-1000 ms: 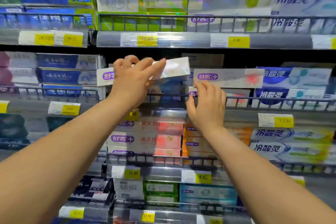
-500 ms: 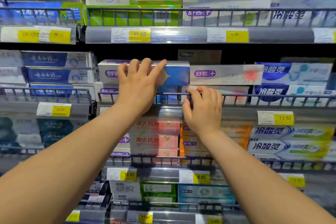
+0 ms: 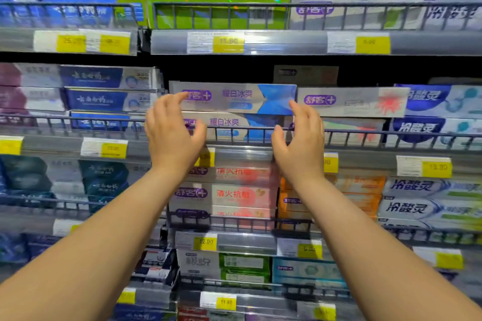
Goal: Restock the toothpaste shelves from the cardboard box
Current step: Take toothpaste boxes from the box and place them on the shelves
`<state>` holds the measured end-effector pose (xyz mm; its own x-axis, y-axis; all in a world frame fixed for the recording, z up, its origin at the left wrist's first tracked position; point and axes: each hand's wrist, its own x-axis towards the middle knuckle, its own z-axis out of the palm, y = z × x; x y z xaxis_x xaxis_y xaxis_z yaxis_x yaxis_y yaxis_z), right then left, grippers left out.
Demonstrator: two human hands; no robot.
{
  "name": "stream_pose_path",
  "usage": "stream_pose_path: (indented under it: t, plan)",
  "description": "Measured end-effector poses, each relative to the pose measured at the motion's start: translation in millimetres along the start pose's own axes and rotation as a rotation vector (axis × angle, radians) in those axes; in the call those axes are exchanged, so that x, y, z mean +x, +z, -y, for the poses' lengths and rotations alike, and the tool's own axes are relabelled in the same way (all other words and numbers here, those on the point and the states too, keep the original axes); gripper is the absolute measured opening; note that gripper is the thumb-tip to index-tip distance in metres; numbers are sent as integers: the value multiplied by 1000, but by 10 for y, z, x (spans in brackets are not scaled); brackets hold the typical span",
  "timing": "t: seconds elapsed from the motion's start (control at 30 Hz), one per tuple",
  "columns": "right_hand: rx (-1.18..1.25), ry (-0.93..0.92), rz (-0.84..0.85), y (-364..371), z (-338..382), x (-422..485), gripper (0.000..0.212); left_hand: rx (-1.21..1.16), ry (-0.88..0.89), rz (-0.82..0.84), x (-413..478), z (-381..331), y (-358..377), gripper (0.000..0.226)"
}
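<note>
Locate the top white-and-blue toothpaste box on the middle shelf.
Head view, centre: the white-and-blue box lies atop a matching box behind the wire rail, left of the red-burst box, between the left hand and right hand.

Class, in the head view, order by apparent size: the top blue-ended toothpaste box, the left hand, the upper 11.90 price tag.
1. The top blue-ended toothpaste box and left hand look alike; hand nearer, so unranked.
2. The upper 11.90 price tag: smallest.
</note>
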<state>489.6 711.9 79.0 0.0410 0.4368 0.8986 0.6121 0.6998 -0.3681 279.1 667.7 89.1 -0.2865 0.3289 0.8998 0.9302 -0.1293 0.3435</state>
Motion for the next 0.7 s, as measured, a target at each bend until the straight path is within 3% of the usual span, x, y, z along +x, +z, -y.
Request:
stream_pose_path:
  t: [0.13,0.23,0.33,0.47,0.6,0.7]
  plan:
    - [-12,95,-4,93,83,40,51,-11,-232,75,186,147,-64,60]
    - [7,129,-28,134,125,60,54,85,-234,155,268,174,-24,61]
    - [-4,116,-41,168,150,26,57,56,-231,176,283,177,14,46]
    - [-26,117,-50,207,190,34,55,-34,-200,92,218,261,15,38]
    - [-18,102,25,254,264,102,50,-208,-230,-8,182,393,-77,51]
    - [-17,157,46,240,275,237,50,-176,-214,-35,217,463,-144,52]
